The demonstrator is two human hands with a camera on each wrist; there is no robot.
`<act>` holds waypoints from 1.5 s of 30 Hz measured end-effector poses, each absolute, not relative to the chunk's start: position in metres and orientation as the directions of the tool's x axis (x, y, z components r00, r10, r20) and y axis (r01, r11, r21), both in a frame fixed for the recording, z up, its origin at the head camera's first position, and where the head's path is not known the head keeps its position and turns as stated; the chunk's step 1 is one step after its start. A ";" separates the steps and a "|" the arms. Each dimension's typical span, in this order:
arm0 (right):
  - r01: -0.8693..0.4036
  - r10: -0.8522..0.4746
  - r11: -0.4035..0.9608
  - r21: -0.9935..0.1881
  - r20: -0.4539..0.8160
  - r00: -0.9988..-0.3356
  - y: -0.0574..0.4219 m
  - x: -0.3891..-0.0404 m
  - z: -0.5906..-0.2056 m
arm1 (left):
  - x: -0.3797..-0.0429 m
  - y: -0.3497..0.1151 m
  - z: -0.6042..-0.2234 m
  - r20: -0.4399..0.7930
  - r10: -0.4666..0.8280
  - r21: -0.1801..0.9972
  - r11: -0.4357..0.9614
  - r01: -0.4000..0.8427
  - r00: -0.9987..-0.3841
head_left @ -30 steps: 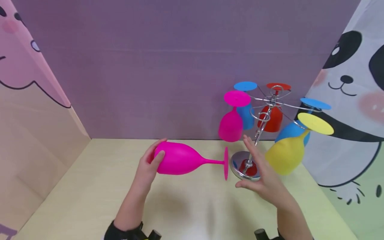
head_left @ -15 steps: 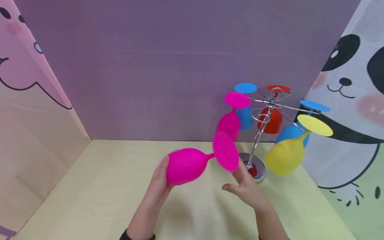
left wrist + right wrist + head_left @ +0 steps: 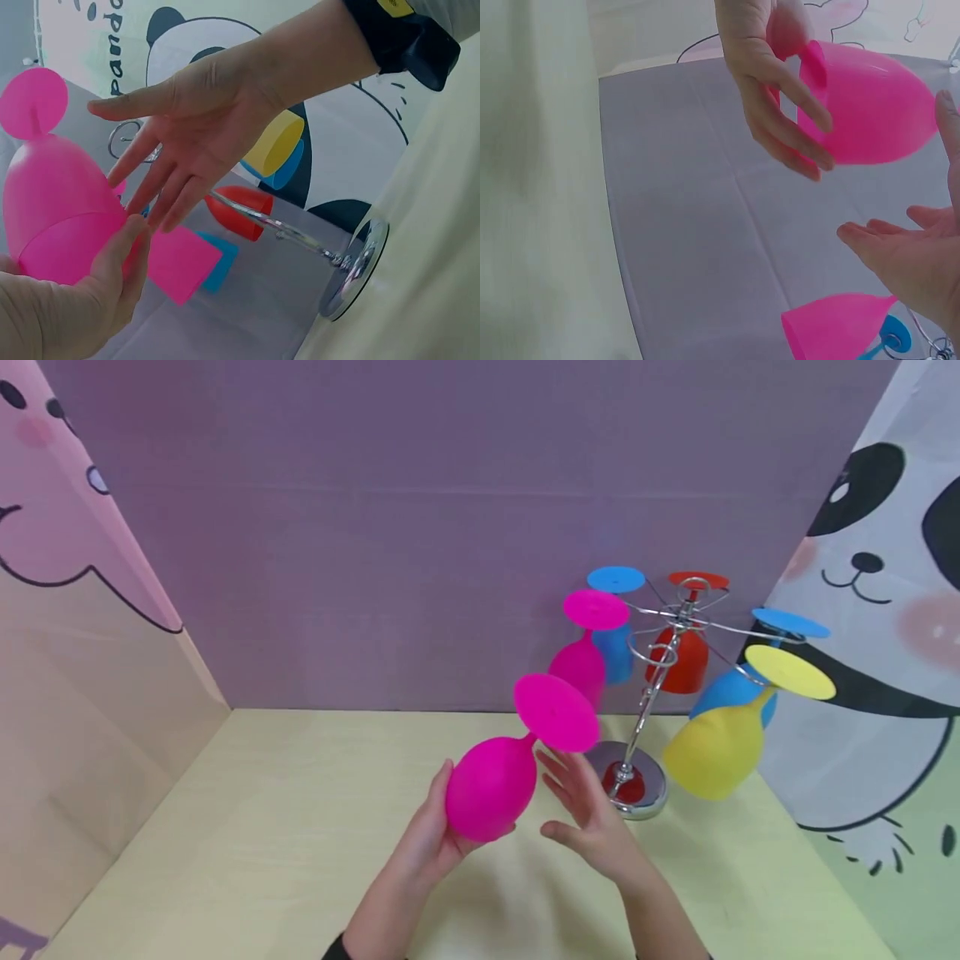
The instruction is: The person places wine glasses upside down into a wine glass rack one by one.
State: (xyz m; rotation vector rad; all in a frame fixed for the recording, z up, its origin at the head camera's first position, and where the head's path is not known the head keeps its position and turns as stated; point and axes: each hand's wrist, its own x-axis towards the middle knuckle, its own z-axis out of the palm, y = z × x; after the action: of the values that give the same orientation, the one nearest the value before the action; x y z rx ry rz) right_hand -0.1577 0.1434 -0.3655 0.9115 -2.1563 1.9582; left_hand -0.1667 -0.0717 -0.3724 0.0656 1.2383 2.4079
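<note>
My left hand [image 3: 435, 835] grips a bright pink goblet [image 3: 491, 789] by the rim end of its bowl. The goblet is tilted, its round foot up and towards the right. In the right wrist view, the left fingers [image 3: 791, 142] curl round the goblet's rim. My right hand [image 3: 592, 827] is beside the goblet with fingers spread and holds nothing, as the left wrist view also shows of the right palm [image 3: 210, 127]. Behind it stands a chrome stemware rack [image 3: 637, 718] with goblets hung upside down: a pink goblet [image 3: 577, 664], a yellow goblet [image 3: 716, 747], blue and red ones.
The rack's round base [image 3: 648, 785] rests on the pale tabletop [image 3: 262, 827] at the right. A purple-grey backdrop [image 3: 375, 568] rises behind the table. A panda-print panel [image 3: 847, 760] stands to the right, a pink cartoon panel [image 3: 60, 502] to the left.
The left hand has moved right and slightly down, tipping the goblet from level to foot-up. The right hand has moved left, away from the rack, closer to the goblet.
</note>
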 end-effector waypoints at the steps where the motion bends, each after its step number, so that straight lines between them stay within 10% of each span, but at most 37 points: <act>1: -0.477 -0.365 -0.001 -0.879 0.445 -0.818 0.143 -0.157 -0.365 | -0.166 -0.070 -0.374 -0.154 0.414 0.776 -0.511 -0.369 -0.897; 45: -0.407 -0.292 0.208 -0.890 0.340 -0.894 0.128 -0.139 -0.357 | -0.160 -0.052 -0.390 -0.163 0.601 0.698 -0.491 -0.522 -0.782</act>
State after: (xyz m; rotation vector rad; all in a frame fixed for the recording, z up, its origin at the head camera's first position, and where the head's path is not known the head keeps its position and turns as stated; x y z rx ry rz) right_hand -0.1395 0.1279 -0.3571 0.6860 -2.3634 1.7912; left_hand -0.1598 -0.0517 -0.3896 0.1342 1.0099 2.2586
